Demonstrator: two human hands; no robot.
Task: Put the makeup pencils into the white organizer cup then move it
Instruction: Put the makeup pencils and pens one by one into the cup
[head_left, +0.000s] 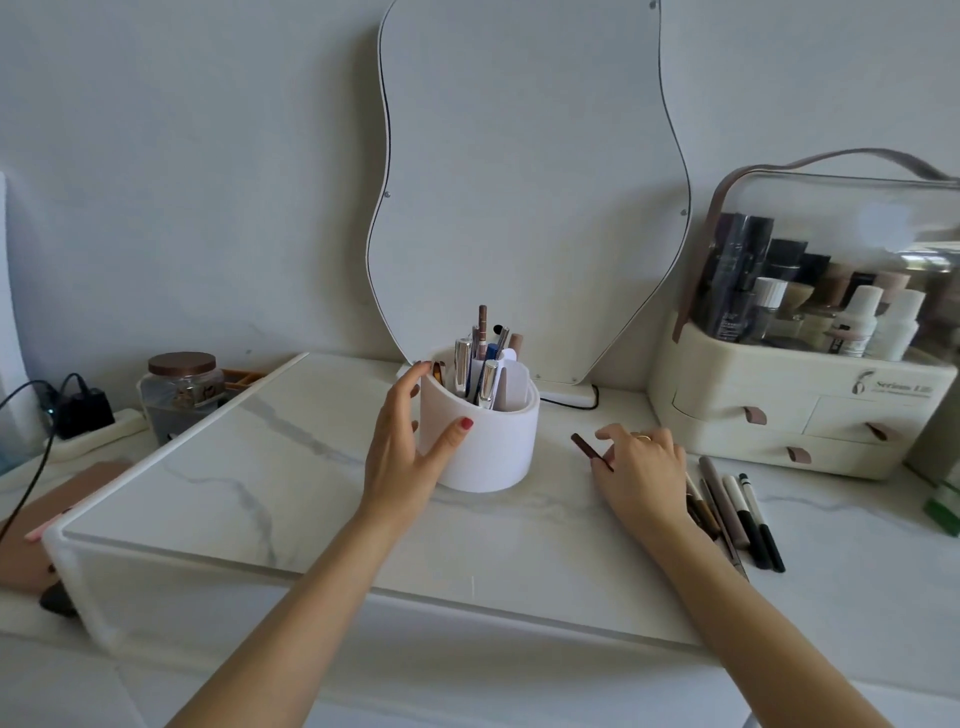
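The white organizer cup (480, 441) stands mid-table, gripped by the left hand (410, 441), several pens inside. The right hand (641, 462) pinches one brown pencil (591, 452); about five loose pencils (737, 512) lie just right of it.

Both forearms are showing bare from the lower edge of the view, with no sleeve, watch or bracelet appearing on either one. The left hand (410, 441) is wearing red polish, showing plainly on the thumbnail at about 2 o'clock of the hand. The right hand (641, 467) is wearing a thin ring, seemingly gold, sitting on one finger toward 12 o'clock; its nails are facing away from view.
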